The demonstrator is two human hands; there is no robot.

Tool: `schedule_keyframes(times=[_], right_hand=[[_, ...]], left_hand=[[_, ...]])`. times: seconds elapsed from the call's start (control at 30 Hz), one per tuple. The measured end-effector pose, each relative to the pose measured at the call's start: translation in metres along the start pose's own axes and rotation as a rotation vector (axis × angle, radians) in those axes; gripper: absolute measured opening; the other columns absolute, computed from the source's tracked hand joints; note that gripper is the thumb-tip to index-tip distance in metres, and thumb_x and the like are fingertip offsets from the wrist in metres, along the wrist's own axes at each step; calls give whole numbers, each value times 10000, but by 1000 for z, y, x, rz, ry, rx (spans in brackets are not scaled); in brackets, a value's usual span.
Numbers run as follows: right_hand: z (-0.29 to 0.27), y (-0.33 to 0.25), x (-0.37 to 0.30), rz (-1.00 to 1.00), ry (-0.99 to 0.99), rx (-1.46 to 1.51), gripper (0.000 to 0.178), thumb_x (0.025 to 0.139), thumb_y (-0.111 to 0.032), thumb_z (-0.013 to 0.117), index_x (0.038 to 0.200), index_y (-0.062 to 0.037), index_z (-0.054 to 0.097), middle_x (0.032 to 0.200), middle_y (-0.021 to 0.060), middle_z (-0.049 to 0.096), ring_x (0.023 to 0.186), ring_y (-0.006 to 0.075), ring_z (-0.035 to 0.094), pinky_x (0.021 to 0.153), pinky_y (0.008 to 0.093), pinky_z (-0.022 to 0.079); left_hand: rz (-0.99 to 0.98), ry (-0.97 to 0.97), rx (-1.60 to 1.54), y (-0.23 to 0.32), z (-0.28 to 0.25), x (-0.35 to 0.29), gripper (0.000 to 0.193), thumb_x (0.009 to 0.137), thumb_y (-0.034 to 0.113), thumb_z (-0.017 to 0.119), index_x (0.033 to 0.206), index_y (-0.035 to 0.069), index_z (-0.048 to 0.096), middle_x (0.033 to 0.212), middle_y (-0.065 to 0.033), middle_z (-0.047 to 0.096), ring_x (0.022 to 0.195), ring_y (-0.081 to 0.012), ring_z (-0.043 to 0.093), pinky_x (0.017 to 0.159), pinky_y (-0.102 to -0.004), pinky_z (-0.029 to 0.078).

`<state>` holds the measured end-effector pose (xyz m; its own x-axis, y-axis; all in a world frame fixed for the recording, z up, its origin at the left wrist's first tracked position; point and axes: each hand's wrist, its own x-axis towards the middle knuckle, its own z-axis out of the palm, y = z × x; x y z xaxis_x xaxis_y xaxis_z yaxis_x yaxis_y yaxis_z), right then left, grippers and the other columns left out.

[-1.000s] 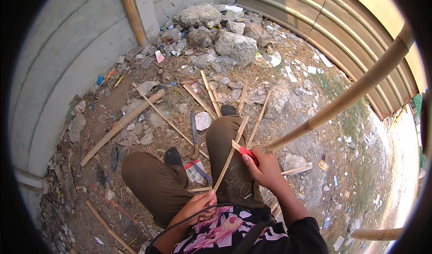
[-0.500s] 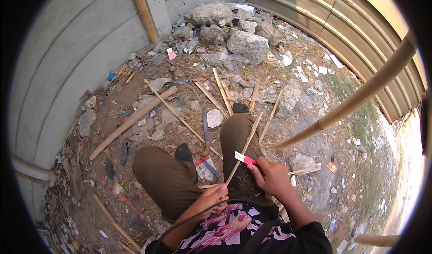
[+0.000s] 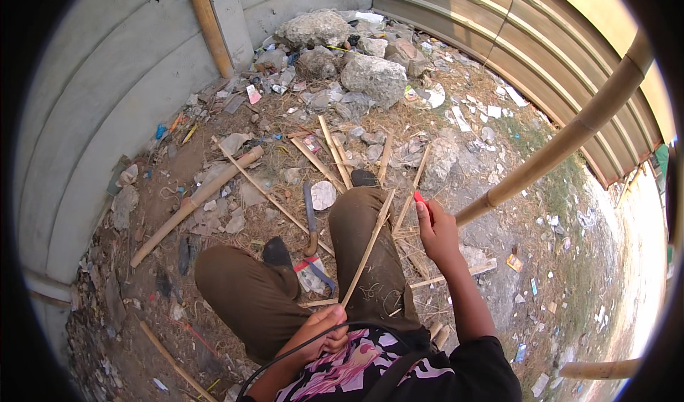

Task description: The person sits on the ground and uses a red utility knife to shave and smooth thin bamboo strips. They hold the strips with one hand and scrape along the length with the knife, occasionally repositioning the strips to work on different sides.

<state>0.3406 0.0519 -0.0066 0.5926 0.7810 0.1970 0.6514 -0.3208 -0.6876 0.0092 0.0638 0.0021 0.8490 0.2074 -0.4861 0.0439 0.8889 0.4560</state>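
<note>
Both hands are closed on something. Low against the printed shirt (image 3: 367, 356), the left hand (image 3: 325, 331) grips the near end of a thin strip (image 3: 366, 257), thumb pressed along it. Off to the right of the knee, the right hand (image 3: 439, 237) has its fingers wrapped around a red cutter (image 3: 419, 197); I cannot make out its blade from here. The strip slants far and to the right over the brown trousers (image 3: 246, 281), its far end near the cutter but apart from it. Curled shavings (image 3: 376, 293) lie on the right thigh. Between the legs, a big knife (image 3: 309, 210) rests on the ground beside a round white piece (image 3: 323, 195). A thick bamboo piece (image 3: 196, 207) lies left; rocks (image 3: 374, 76) are piled far off.
</note>
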Motion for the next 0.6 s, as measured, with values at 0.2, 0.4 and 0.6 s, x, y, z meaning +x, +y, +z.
schedule_keyframes(times=[0.2,0.4,0.6], right_hand=[[-5,-41,-55,-277,-240,-91,349,976,-414,615,872,-82,640,545,136,586,500,356,617,489,454,469],[11,-30,-57,-387,-118,-203,308,941,-391,677,824,-116,603,555,103,600,467,321,609,433,420,451],[32,-27,-42,-365,27,-203,302,931,-370,695,814,-116,579,606,97,627,489,312,622,429,413,449]], left_hand=[[86,246,244,10,12,9,297,1095,319,466,894,102,436,689,28,368,543,-55,352,482,-215,302],[54,260,268,10,13,9,268,1098,322,455,933,114,420,686,25,366,520,-63,340,462,-228,281],[46,236,168,6,15,9,266,1099,327,450,940,118,407,678,19,365,506,-71,320,441,-235,266]])
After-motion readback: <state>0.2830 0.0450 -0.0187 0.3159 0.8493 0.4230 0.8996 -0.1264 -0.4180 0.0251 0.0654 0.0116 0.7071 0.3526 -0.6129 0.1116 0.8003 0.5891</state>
